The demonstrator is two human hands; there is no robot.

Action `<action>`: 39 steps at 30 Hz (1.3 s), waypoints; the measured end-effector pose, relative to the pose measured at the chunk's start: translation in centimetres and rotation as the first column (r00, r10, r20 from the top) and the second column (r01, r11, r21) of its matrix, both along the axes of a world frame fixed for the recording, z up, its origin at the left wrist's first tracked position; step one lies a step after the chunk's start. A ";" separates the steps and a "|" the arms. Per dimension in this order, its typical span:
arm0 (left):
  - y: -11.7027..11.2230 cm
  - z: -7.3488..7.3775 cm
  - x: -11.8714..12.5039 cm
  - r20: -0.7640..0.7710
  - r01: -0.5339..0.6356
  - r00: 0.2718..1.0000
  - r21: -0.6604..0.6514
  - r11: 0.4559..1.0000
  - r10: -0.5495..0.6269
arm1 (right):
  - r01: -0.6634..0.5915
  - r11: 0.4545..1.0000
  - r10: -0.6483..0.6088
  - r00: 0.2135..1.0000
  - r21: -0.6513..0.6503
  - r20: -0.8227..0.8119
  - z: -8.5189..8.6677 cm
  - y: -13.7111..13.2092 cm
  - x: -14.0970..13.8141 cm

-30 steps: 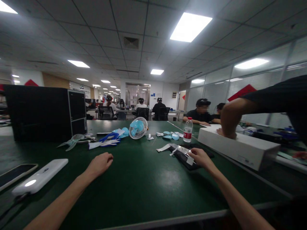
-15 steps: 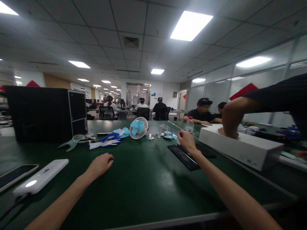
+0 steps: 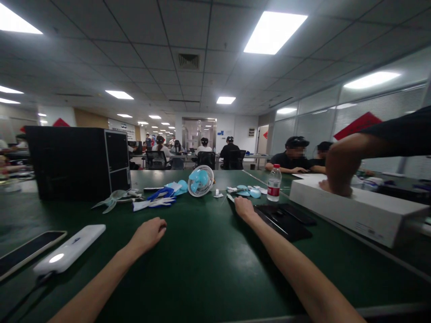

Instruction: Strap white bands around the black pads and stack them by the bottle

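My left hand (image 3: 149, 233) rests on the green table with its fingers loosely curled and nothing visible in them. Farther out, my right hand (image 3: 244, 208) is closed, palm down. A thin, pale-edged flat piece (image 3: 230, 198) sticks out at its fingertips; its kind cannot be made out, and the hand hides most of it. Dark flat panels (image 3: 286, 223) lie just right of that hand. Behind it are light blue and white parts (image 3: 247, 191) and a water bottle (image 3: 274, 184) with a red cap.
A small white fan (image 3: 201, 181) with blue blades stands mid-table, beside blue-white gloves (image 3: 155, 199). On the left are a black computer case (image 3: 70, 163), a white power bank (image 3: 72, 249) and a phone (image 3: 30, 253). At right, another person's arm (image 3: 345, 168) reaches onto a white box (image 3: 360, 211).
My right hand has come down and to the left, from over the dark panels to beside them. The view has turned slightly left. My left hand stays about where it was.
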State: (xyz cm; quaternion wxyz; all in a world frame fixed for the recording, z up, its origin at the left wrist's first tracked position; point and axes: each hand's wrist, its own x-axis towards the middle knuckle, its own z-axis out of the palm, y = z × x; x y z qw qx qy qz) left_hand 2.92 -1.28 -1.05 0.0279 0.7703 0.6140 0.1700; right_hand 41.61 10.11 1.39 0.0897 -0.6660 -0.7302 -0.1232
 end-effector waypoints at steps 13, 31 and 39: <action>-0.1 -0.1 0.0 0.017 0.010 1.000 0.000 1.000 -0.010 | 0.203 0.979 -0.202 0.978 0.009 -0.058 2.8 -3.0 8.5; -0.8 0.4 0.8 -0.009 0.007 1.000 -0.037 0.999 -0.008 | 0.376 0.917 -0.393 0.906 -0.129 -0.155 1.4 -4.6 14.7; -1.6 1.2 1.3 0.010 -0.003 1.000 -0.075 0.997 0.004 | 0.415 0.901 -0.433 0.884 -0.128 -0.179 1.0 -4.3 15.5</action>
